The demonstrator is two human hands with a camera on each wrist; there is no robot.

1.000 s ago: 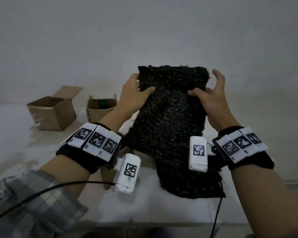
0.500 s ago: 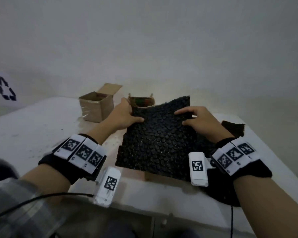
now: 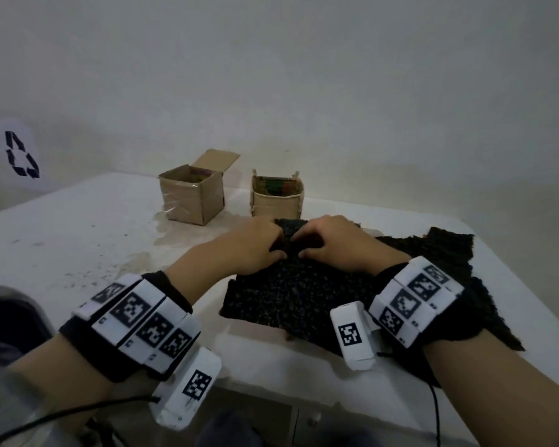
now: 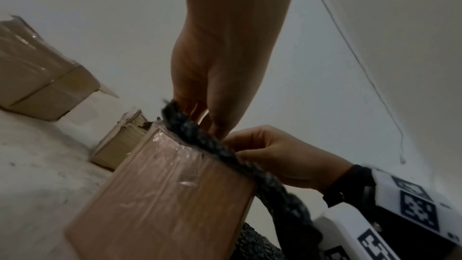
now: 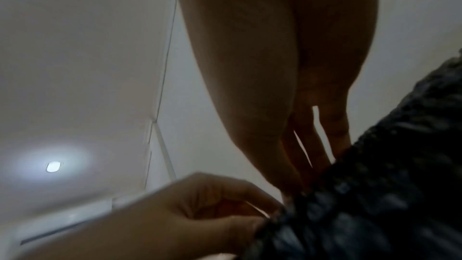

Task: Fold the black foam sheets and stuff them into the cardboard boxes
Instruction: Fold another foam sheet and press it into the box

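A bumpy black foam sheet [image 3: 288, 295] lies flat over a taped cardboard box [image 4: 162, 195] near the table's front edge. The box is almost fully hidden under the sheet in the head view. My left hand [image 3: 259, 246] and right hand [image 3: 329, 246] sit close together on the sheet's far middle. Both have their fingers curled into the foam and their thumbs on the near side, pinching it. In the left wrist view my left hand's fingers [image 4: 220, 122] reach down over the foam's edge [image 4: 250, 165]. The right wrist view shows fingers [image 5: 312, 145] dipping into the foam [image 5: 375, 195].
Two open cardboard boxes stand at the back of the white table [image 3: 78, 237], one with a raised flap [image 3: 191, 198] and a smaller one [image 3: 276, 198] just beyond my hands. More black foam sheets [image 3: 439, 250] lie spread at the right under my right wrist.
The foam sheet was held upright in the air by its sides and now lies flat over the box. Both hands slid from its side edges to its far middle.
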